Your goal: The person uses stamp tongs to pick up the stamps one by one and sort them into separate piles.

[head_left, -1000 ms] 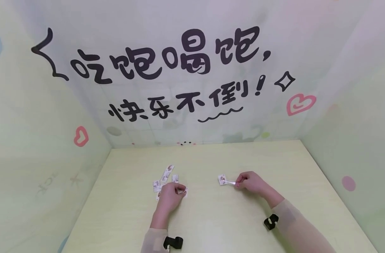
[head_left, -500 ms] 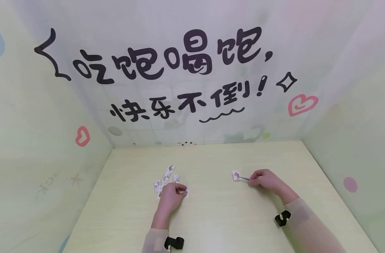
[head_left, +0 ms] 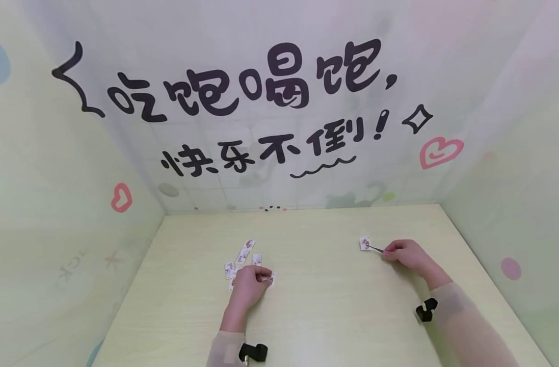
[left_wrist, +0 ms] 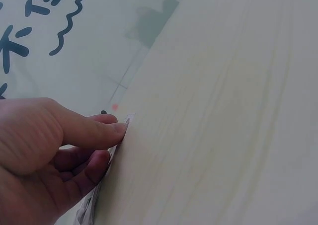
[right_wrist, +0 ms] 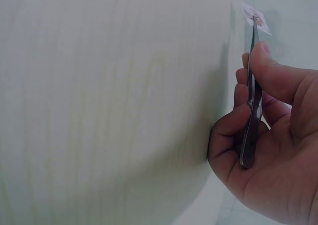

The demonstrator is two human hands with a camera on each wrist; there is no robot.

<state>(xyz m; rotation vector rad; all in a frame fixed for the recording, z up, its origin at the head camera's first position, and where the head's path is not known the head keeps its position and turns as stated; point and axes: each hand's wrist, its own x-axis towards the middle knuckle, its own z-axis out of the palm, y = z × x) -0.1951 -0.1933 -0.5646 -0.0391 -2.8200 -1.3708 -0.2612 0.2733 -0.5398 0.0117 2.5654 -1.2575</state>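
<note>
In the head view my left hand (head_left: 249, 285) stays low over a loose group of small white paper pieces printed with little pictures. Its thumb and forefinger pinch the edge of one paper piece (head_left: 272, 279), seen nearly edge-on as a thin paper edge (left_wrist: 130, 118) in the left wrist view. My right hand (head_left: 408, 255) grips metal tweezers (right_wrist: 252, 120) between thumb and curled fingers. At the tweezers' tips hangs another printed paper piece (head_left: 364, 243), tilted in the right wrist view, apparently raised off the table. The left palm hides part of the group.
Several more paper pieces lie beyond the left hand, among them a long strip (head_left: 245, 251) and a short piece (head_left: 256, 259). The pale wooden table (head_left: 316, 316) meets a printed back wall (head_left: 279, 188) and two side walls. Black wrist cameras sit on both sleeves.
My right hand has moved right and away toward the back wall, carrying the tweezers and the paper piece with it. The left hand has stayed in place at the group.
</note>
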